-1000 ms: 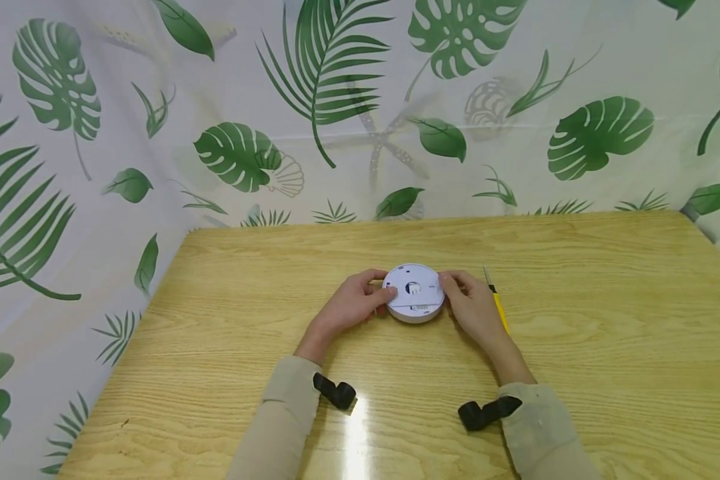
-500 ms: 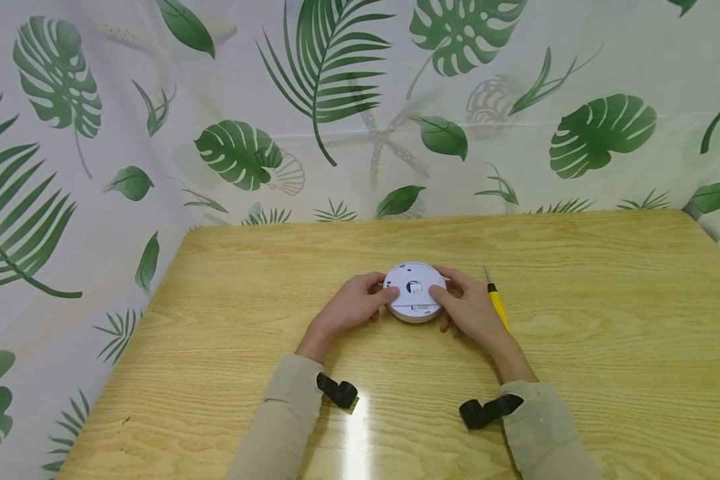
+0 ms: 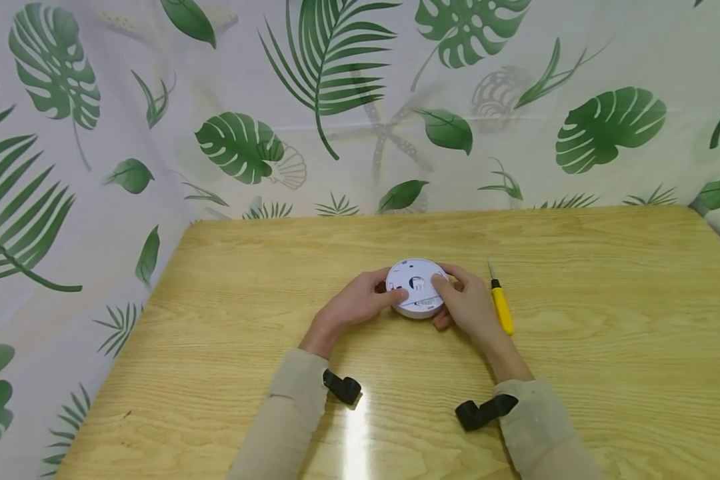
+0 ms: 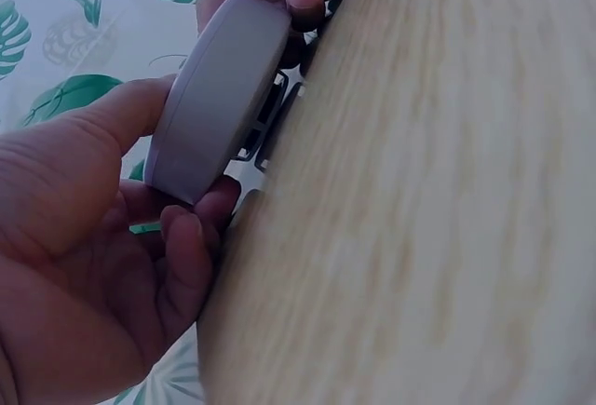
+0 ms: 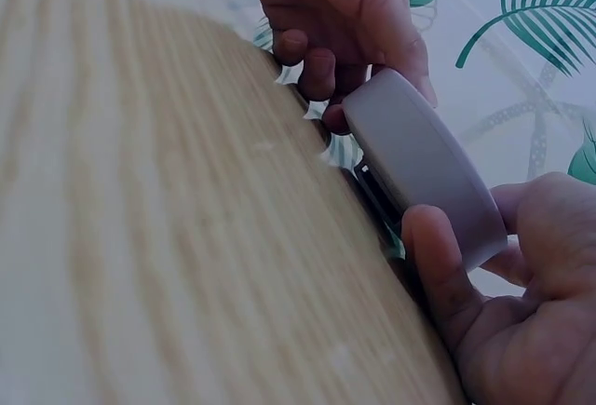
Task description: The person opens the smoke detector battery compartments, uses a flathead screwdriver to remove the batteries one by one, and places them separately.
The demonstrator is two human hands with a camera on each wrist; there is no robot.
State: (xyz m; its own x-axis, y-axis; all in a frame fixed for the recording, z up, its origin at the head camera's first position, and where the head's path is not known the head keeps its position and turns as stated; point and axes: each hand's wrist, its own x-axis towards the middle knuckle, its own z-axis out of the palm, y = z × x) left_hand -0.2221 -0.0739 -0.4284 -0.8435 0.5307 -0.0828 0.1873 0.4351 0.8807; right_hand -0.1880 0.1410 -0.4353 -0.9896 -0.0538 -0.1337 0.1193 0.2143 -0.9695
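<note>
A round white device (image 3: 421, 272), shaped like a smoke detector, is held between both hands over the table, with its flat face up. That face has a central hole, small slots and a printed label. My left hand (image 3: 360, 300) grips the left rim, thumb on the face and fingers underneath. On the opposite side, my right hand (image 3: 474, 307) holds the rim with its thumb pressed on the face. Both wrist views show the smooth side wall of the device (image 4: 219, 98) and a dark slotted part (image 4: 265, 121) on its underside. To the right lies a yellow-handled screwdriver (image 3: 501, 308).
The wooden table (image 3: 246, 280) extends to both sides, with its back edge against a leaf-printed cloth (image 3: 360, 160). Black wrist cameras are strapped over both sleeves (image 3: 300, 380). A bright reflection shows on the table near the front.
The white device has turned slightly counterclockwise in the hands. My right thumb has moved from the rim onto its face. The right hand has shifted away from the screwdriver, showing more of its handle.
</note>
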